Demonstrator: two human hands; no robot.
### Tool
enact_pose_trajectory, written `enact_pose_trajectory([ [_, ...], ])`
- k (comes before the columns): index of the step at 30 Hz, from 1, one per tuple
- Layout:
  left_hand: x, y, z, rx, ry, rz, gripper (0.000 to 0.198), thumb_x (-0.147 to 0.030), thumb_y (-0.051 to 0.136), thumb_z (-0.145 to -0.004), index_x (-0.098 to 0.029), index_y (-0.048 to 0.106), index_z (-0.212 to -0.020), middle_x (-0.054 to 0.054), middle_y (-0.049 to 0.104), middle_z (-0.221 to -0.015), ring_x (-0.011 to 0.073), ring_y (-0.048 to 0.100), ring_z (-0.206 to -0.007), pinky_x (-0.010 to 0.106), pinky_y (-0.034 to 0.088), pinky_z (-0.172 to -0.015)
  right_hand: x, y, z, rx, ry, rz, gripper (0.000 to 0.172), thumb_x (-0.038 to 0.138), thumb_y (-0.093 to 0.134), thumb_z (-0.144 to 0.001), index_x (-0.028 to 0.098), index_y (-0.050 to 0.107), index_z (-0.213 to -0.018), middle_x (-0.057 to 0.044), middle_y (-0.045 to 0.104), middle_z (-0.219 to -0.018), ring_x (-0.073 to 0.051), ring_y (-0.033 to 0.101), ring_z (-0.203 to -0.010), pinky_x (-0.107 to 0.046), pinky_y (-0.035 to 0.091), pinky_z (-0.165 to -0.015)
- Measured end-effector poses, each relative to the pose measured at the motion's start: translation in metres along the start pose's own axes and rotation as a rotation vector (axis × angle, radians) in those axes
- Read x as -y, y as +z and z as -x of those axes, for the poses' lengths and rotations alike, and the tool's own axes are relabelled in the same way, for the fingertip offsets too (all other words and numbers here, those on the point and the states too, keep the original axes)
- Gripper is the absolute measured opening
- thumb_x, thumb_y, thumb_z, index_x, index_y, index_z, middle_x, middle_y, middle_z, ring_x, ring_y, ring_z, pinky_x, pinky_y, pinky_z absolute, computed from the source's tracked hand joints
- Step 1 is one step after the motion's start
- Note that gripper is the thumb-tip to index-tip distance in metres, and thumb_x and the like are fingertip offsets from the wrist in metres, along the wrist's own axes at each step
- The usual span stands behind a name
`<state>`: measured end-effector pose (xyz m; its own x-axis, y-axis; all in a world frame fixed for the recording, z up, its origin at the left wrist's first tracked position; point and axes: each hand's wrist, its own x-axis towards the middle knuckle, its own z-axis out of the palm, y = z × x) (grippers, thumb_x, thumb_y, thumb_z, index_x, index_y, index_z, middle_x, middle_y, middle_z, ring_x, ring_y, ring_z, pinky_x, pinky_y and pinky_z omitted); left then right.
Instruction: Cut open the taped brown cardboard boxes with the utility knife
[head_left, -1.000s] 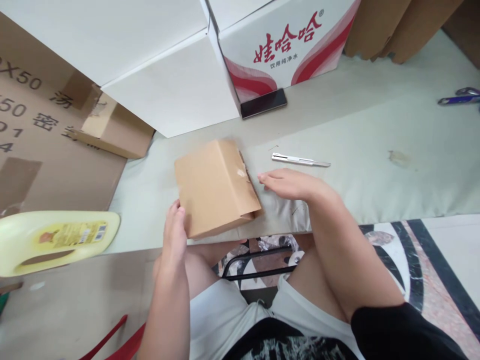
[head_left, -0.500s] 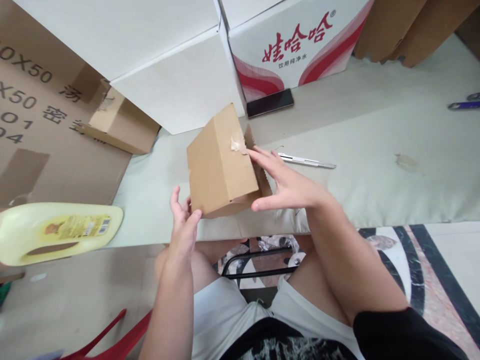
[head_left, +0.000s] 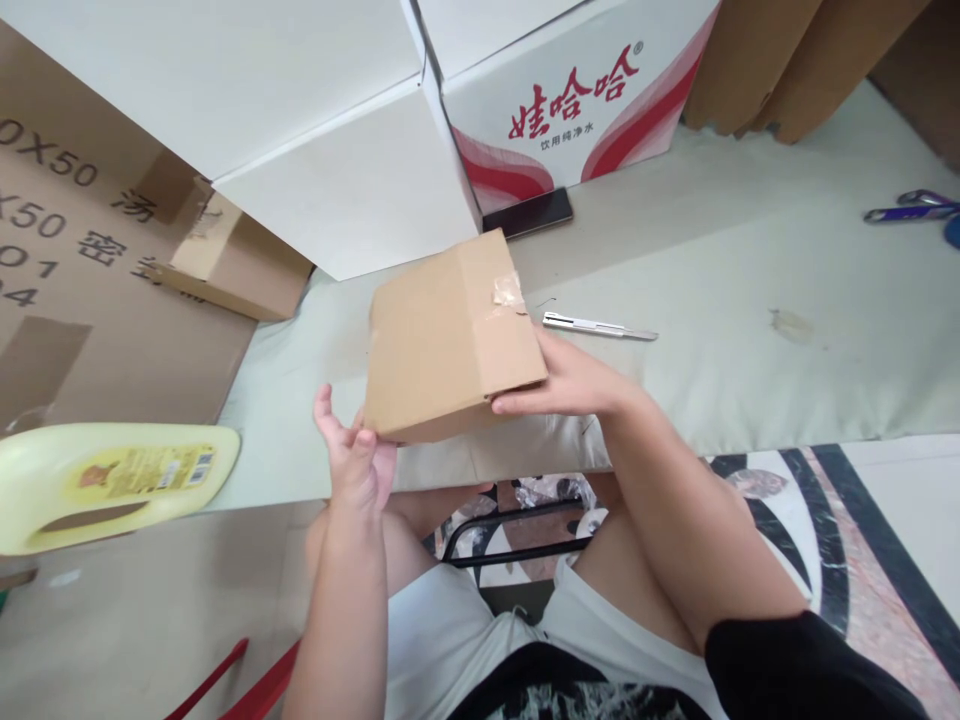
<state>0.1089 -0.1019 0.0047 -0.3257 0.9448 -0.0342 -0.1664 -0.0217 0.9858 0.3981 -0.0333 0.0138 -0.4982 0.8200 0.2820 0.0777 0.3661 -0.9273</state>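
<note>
A small brown cardboard box [head_left: 424,340] is held tilted over the covered table, with a torn strip of clear tape on its right edge. My left hand [head_left: 360,465] grips the box's lower left corner, thumb on the near side and a finger sticking out. At the right end, my right hand [head_left: 566,375] holds the box, its thumb along the lower edge and its other fingers hidden behind the cardboard. Just beyond that hand lies a slim silver craft knife [head_left: 600,327] with its blade pointing right.
White cartons [head_left: 352,180] and a red-and-white carton [head_left: 577,110] line the back, with a black phone [head_left: 529,213] before them. On the left are a large brown carton [head_left: 112,300], a smaller cardboard box [head_left: 240,250] and a pale yellow bottle [head_left: 135,475]. Purple-handled scissors [head_left: 907,213] lie far right.
My right hand has closed in on the box's right end, and the loose flap there no longer shows. The box has turned slightly and shifted right. My view has shifted a little.
</note>
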Motion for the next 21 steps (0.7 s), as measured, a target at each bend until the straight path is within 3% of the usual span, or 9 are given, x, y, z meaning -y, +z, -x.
enact_pose_trajectory([
  [3,-0.001,0.001,-0.001,-0.039,0.045,-0.035,0.117,-0.060,0.101,-0.047,-0.048,0.033,-0.142,-0.002,0.065,-0.109,0.0176,0.067,-0.095,0.028,0.055,-0.081,0.001,0.002,0.000,-0.025,0.046,-0.079,0.077,0.057,0.083,-0.074,0.020,0.057,-0.136,-0.014,0.065,-0.143,-0.037,0.059,-0.134,-0.052,0.047,-0.111],
  [7,-0.004,0.001,-0.006,-0.143,0.078,-0.136,0.116,-0.059,0.102,-0.045,-0.043,0.035,-0.138,-0.003,0.058,-0.104,0.0138,0.065,-0.090,0.023,0.054,-0.078,0.006,0.004,-0.002,-0.111,0.178,-0.097,0.076,0.054,0.083,-0.071,0.020,0.058,-0.135,-0.014,0.067,-0.140,-0.038,0.062,-0.130,-0.051,0.051,-0.105],
  [11,-0.012,0.004,-0.008,-0.285,-0.032,-0.261,0.113,-0.055,0.102,-0.041,-0.031,0.044,-0.135,-0.002,0.061,-0.096,0.0138,0.066,-0.078,0.022,0.053,-0.068,0.013,0.003,0.000,-0.125,0.391,-0.205,0.070,0.055,0.076,-0.079,0.022,0.058,-0.138,-0.012,0.066,-0.141,-0.033,0.065,-0.123,-0.048,0.056,-0.100],
  [15,-0.027,0.005,-0.004,-0.171,-0.238,-0.289,0.083,-0.052,0.101,-0.038,-0.020,0.063,-0.105,-0.001,0.068,-0.081,0.0116,0.061,-0.059,0.020,0.048,-0.051,0.015,0.001,0.002,-0.060,0.489,-0.405,0.052,0.062,0.058,-0.092,0.026,0.066,-0.128,-0.007,0.069,-0.138,-0.028,0.065,-0.121,-0.043,0.056,-0.097],
  [18,-0.037,-0.001,-0.001,-0.067,-0.291,-0.251,0.070,-0.048,0.100,-0.040,-0.019,0.067,-0.094,0.000,0.069,-0.073,0.0115,0.055,-0.047,0.021,0.040,-0.040,0.012,0.002,0.001,-0.210,0.526,-0.437,0.043,0.048,0.066,-0.085,0.026,0.067,-0.123,-0.004,0.073,-0.127,-0.026,0.065,-0.115,-0.039,0.053,-0.094],
  [21,-0.044,-0.009,-0.001,-0.049,-0.283,-0.135,0.057,-0.054,0.092,-0.049,-0.023,0.067,-0.089,-0.001,0.069,-0.068,0.0157,0.060,-0.049,0.024,0.043,-0.041,0.009,0.001,0.000,-0.332,0.603,-0.512,0.047,0.042,0.067,-0.076,0.026,0.067,-0.120,-0.002,0.075,-0.110,-0.022,0.066,-0.095,-0.030,0.049,-0.073],
])
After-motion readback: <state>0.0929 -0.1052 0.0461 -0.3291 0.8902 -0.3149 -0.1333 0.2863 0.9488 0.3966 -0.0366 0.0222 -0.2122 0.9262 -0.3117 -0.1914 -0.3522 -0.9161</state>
